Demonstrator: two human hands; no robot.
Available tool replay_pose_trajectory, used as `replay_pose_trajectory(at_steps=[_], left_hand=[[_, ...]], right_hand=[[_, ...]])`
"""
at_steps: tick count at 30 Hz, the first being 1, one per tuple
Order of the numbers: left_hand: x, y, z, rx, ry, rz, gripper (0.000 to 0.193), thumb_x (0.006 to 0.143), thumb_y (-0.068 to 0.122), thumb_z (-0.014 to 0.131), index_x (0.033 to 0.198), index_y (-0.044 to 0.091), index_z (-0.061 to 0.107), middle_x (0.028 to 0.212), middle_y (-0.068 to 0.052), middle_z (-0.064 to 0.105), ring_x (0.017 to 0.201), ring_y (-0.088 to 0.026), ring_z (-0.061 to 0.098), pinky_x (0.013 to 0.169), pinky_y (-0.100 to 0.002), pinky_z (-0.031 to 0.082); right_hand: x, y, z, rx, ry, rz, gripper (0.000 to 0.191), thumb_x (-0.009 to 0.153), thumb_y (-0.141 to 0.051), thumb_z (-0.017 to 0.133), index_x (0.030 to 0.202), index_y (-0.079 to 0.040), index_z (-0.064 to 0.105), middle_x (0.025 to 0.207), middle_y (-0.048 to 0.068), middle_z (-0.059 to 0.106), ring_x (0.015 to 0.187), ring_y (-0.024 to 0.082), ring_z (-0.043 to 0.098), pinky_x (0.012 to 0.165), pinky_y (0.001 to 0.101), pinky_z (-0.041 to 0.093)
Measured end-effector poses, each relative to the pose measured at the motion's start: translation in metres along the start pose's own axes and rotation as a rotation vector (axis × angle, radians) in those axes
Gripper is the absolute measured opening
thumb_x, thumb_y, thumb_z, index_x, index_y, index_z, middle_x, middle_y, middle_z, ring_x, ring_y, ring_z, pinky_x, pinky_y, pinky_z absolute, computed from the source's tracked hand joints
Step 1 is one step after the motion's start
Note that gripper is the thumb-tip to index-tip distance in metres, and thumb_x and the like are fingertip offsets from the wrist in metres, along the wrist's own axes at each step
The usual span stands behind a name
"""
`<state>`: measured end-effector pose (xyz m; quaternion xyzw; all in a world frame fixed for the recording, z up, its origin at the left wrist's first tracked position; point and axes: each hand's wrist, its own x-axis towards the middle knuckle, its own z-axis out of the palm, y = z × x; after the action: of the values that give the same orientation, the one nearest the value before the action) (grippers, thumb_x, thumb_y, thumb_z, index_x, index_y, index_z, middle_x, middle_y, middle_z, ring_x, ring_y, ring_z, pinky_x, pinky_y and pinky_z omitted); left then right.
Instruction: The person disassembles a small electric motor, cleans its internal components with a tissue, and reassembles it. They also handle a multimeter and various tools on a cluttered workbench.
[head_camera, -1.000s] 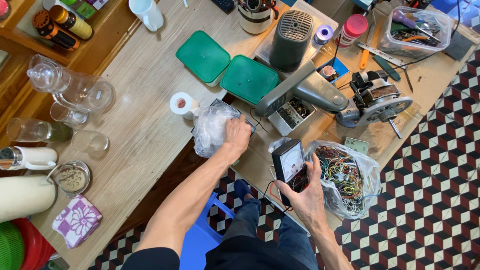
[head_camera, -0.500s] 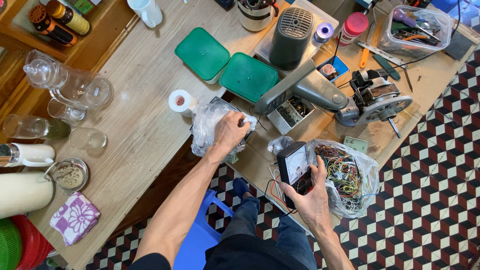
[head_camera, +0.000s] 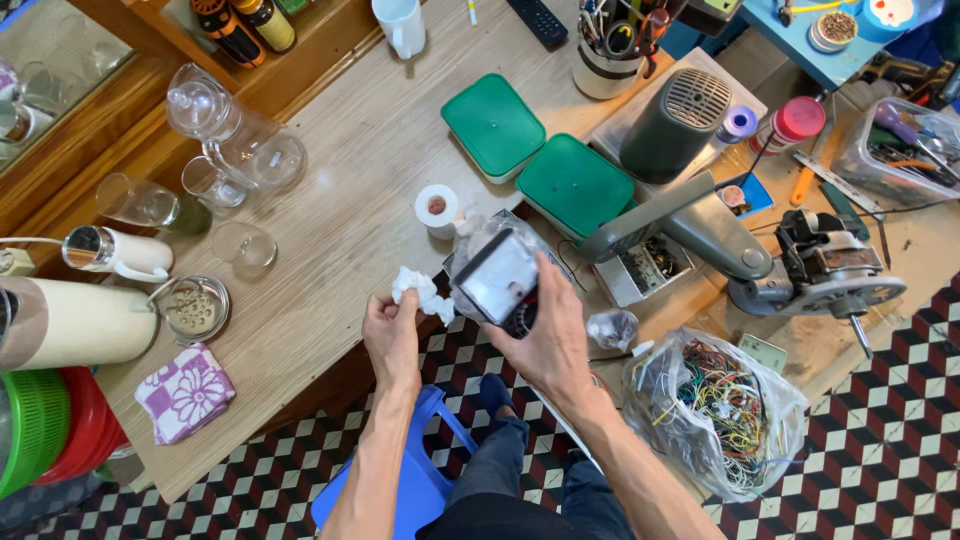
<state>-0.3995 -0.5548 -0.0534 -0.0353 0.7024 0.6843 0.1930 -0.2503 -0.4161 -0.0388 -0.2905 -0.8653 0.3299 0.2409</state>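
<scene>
The right hand is gripping a small meter with a pale dial face, fingers wrapped round its dark lower end, holding it tilted above the edge of the wooden table. The left hand is pinching a crumpled white tissue between thumb and fingertips. The meter is lying at about three o'clock from the tissue, just beside it, its long axis running from seven to one o'clock; the left hand is the nearer free mover. A clear plastic bag is sitting behind the meter at twelve o'clock, touching it. A roll of white tape is standing at eleven o'clock, and a bag of coloured wires is lying at four o'clock, well apart.
</scene>
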Motion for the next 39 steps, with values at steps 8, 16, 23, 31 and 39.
replay_pose_trajectory(at_steps=[8, 16, 23, 31, 39], left_hand=[[-0.005, -0.034, 0.002, 0.161, -0.092, -0.114, 0.02, 0.088, 0.019, 0.069, 0.089, 0.002, 0.058, 0.076, 0.001, 0.061, 0.066, -0.006, 0.052, 0.057, -0.023, 0.044], [-0.007, -0.057, 0.008, 0.075, -0.147, -0.24, 0.023, 0.089, 0.02, 0.07, 0.087, 0.001, 0.057, 0.076, -0.002, 0.06, 0.065, -0.007, 0.049, 0.057, -0.025, 0.042], [-0.021, -0.057, -0.001, 0.097, -0.191, -0.26, 0.024, 0.088, 0.02, 0.07, 0.09, 0.0, 0.058, 0.079, -0.003, 0.065, 0.069, -0.006, 0.057, 0.062, -0.023, 0.048], [-0.023, -0.088, 0.015, 0.009, -0.237, -0.275, 0.022, 0.091, 0.019, 0.07, 0.093, -0.001, 0.061, 0.082, -0.004, 0.067, 0.071, -0.006, 0.059, 0.063, -0.023, 0.049], [-0.015, -0.097, -0.004, 0.123, -0.161, -0.243, 0.022, 0.092, 0.019, 0.069, 0.095, -0.001, 0.061, 0.081, -0.008, 0.069, 0.07, -0.009, 0.06, 0.061, -0.024, 0.048]], right_hand=[[0.068, 0.055, 0.055, -0.26, -0.097, -0.163, 0.117, 0.061, -0.038, 0.091, 0.153, 0.002, 0.031, 0.144, 0.026, 0.047, 0.132, 0.042, 0.047, 0.113, 0.0513, 0.034], [0.061, 0.05, 0.075, -0.198, -0.206, -0.203, 0.112, 0.06, -0.039, 0.092, 0.149, 0.002, 0.036, 0.144, 0.025, 0.048, 0.133, 0.041, 0.047, 0.113, 0.0509, 0.035], [0.048, 0.054, 0.066, -0.206, -0.138, -0.314, 0.111, 0.062, -0.041, 0.092, 0.148, 0.004, 0.038, 0.147, 0.025, 0.048, 0.134, 0.042, 0.048, 0.113, 0.0515, 0.036], [0.05, 0.053, 0.077, -0.254, -0.118, -0.284, 0.112, 0.063, -0.044, 0.091, 0.149, 0.003, 0.037, 0.148, 0.024, 0.049, 0.135, 0.041, 0.049, 0.115, 0.052, 0.034], [0.059, 0.039, 0.037, -0.168, -0.163, -0.269, 0.11, 0.065, -0.041, 0.09, 0.146, 0.008, 0.034, 0.147, 0.033, 0.042, 0.139, 0.045, 0.039, 0.116, 0.0554, 0.025]])
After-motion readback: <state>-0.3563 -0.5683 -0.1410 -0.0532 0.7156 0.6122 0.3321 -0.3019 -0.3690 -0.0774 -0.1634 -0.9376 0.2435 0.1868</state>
